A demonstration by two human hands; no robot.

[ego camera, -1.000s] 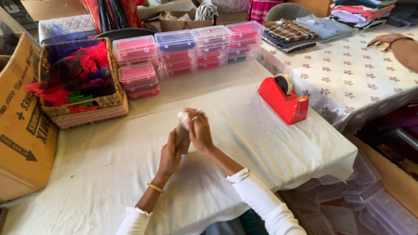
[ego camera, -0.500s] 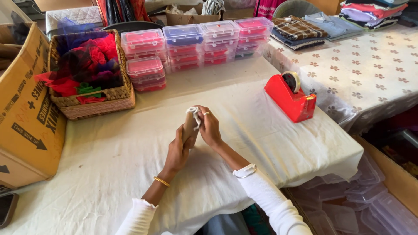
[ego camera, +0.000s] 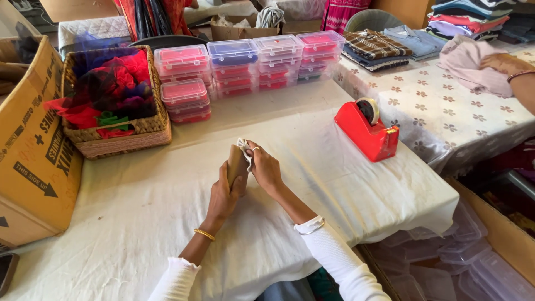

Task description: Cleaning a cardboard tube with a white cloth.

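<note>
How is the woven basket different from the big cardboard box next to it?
The woven basket is braided and stuffed with bright red, green and purple cloth; the cardboard box has smooth flat sides with printed arrows, and what it holds is hidden. The basket is lower, the box taller. Both are brown and sit on the white-covered table.

A big brown cardboard box with black arrows stands at the left. Clear plastic boxes with red and blue contents are stacked at the far side. A small brown packet sits in the left hand.
</note>
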